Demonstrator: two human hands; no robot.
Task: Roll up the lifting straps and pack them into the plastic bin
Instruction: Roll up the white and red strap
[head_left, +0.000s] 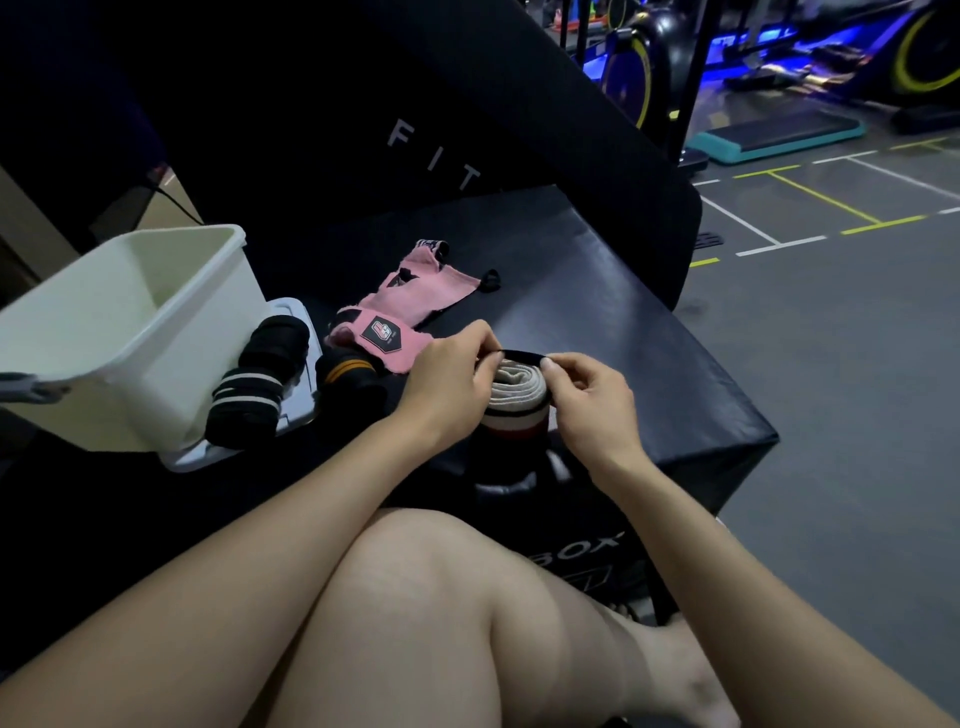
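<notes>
Both hands (452, 374) (589, 395) pinch rolled strap (517, 387); bin (119, 332) cut off left.

Teal step platform (779, 136) beside blue-lit exercise machines (779, 47).

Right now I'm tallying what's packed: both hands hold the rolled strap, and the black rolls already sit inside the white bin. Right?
Not quite. The black rolls lie outside the white bin, beside it, per the head view. Both hands, left and right, do hold the rolled strap.

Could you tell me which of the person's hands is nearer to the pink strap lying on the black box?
Left. The left hand pinches the band of the rolled strap right beside the pink strap; the right hand pinches it on the roll's far side.
</notes>
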